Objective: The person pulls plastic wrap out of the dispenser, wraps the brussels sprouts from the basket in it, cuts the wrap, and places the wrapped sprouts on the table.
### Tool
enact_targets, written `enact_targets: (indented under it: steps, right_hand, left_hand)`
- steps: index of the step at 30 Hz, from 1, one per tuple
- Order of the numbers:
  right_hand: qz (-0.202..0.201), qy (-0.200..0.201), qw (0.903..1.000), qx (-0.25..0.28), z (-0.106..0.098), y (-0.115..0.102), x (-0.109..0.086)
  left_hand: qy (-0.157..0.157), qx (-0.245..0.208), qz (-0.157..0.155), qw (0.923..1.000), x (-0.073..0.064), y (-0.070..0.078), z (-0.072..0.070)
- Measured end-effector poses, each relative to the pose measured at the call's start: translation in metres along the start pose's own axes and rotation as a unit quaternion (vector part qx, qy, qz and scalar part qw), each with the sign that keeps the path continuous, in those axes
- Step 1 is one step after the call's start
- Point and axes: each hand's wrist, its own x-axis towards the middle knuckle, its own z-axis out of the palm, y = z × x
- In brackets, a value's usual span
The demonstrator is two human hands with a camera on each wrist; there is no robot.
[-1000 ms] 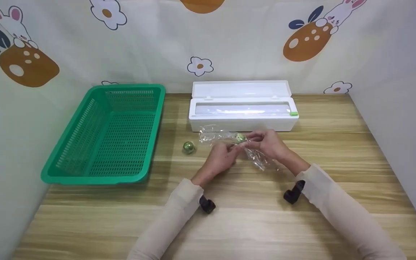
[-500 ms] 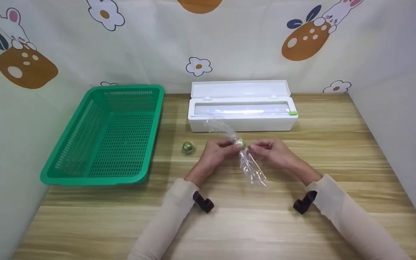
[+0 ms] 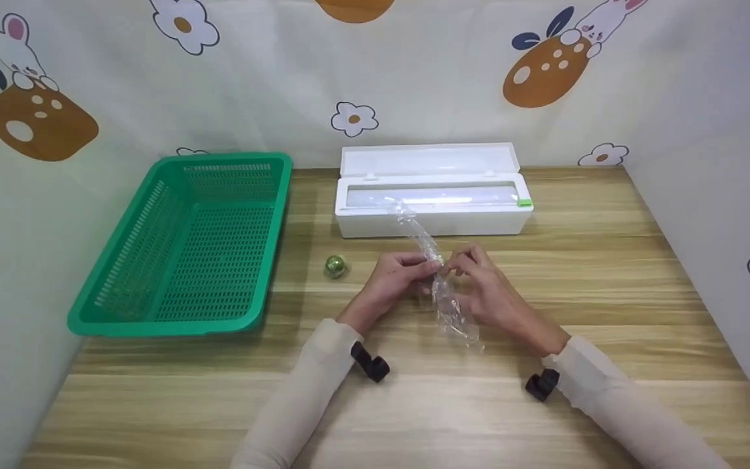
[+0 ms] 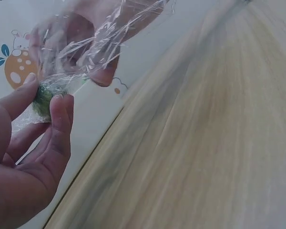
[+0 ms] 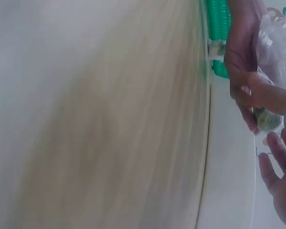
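A small green ball wrapped in clear plastic film is pinched by my left hand between thumb and fingertips. Loose film sticks out on both sides of it, one tail toward the white box and one toward me. Right beside the ball is my right hand, its fingers bent and spread apart behind the film in the left wrist view. In the right wrist view that hand's fingers show next to the ball with a gap. A second wrapped green ball lies on the table left of my hands.
A white cling film dispenser stands at the back with its lid raised and a film roll inside. To the left is a green perforated basket. Printed cloth encloses the back and sides of the wooden table.
The wrapped ball has been turned so its film tails point away from and toward me. My left hand keeps hold of it; the right fingers have loosened and shifted beside it.
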Motion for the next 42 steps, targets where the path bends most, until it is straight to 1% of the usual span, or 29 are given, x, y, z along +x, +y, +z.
enact_targets:
  steps: [2,4,7,9,12,14,16,18,20,23,25,26,28,30,32,34,36,39,40,42]
  right_hand:
    - [-0.033,0.024,0.999,0.02,0.003,0.001,0.002]
    - [-0.06,0.047,0.9963,0.039,0.006,0.002,0.003]
    - [-0.067,0.069,0.9936,0.059,0.007,0.004,0.004]
    - [-0.059,0.075,0.9933,0.065,0.007,0.004,0.005]
    - [-0.015,0.08,0.9929,0.087,0.003,0.001,0.007]
    - [0.026,0.082,0.9922,0.09,0.001,-0.003,0.009]
    - [0.072,0.082,0.989,0.1,-0.001,-0.007,0.012]
    - [0.117,0.08,0.985,0.098,-0.002,-0.008,0.016]
    - [0.167,0.071,0.9781,0.102,-0.004,-0.009,0.02]
    - [0.237,0.051,0.9644,0.106,-0.007,-0.008,0.027]
    - [0.27,0.037,0.9567,0.102,-0.009,-0.008,0.03]
    - [0.28,0.032,0.954,0.102,-0.009,-0.008,0.032]
    - [0.286,0.027,0.9523,0.102,-0.011,-0.008,0.035]
    - [0.283,0.018,0.9531,0.104,-0.013,-0.008,0.037]
    - [0.269,0.001,0.9568,0.11,-0.015,-0.008,0.04]
    - [0.251,-0.03,0.96,0.12,-0.017,-0.008,0.042]
    - [0.234,-0.068,0.9626,0.118,-0.019,-0.007,0.044]
    - [0.221,-0.11,0.9622,0.115,-0.023,-0.007,0.046]
    - [0.218,-0.12,0.9627,0.107,-0.023,-0.007,0.047]
    - [0.217,-0.129,0.9622,0.103,-0.023,-0.007,0.048]
  left_hand:
    - [-0.009,-0.001,-0.001,1.0,0.0,-0.001,-0.001]
    - [-0.027,-0.004,0.001,0.9996,-0.001,-0.001,-0.002]
    - [-0.058,-0.017,0.005,0.9982,-0.003,0.0,-0.006]
    - [-0.064,-0.019,0.005,0.9977,-0.004,0.0,-0.007]
    - [-0.058,-0.005,0.013,0.9982,-0.004,0.001,-0.008]
    - [-0.048,0.006,0.02,0.9986,-0.004,0.003,-0.008]
    - [-0.048,0.015,0.033,0.9982,-0.005,0.004,-0.008]
    - [-0.059,0.016,0.036,0.9975,-0.006,0.005,-0.007]
    - [-0.081,0.018,0.04,0.9958,-0.007,0.005,-0.008]
    - [-0.116,0.002,0.019,0.9931,-0.01,0.006,-0.01]
    - [-0.139,-0.015,0.002,0.9902,-0.011,0.008,-0.012]
    - [-0.147,-0.016,-0.003,0.989,-0.012,0.008,-0.012]
    - [-0.153,-0.013,-0.003,0.9882,-0.012,0.01,-0.012]
    - [-0.145,0.0,0.019,0.9893,-0.01,0.011,-0.011]
    - [-0.124,0.023,0.046,0.9909,-0.008,0.011,-0.01]
    - [-0.104,0.036,0.066,0.9918,-0.008,0.01,-0.01]
    - [-0.094,0.046,0.079,0.9914,-0.009,0.009,-0.011]
    - [-0.086,0.072,0.099,0.9888,-0.01,0.007,-0.013]
    - [-0.085,0.084,0.111,0.9865,-0.01,0.006,-0.013]
    - [-0.082,0.109,0.118,0.9836,-0.009,0.006,-0.014]
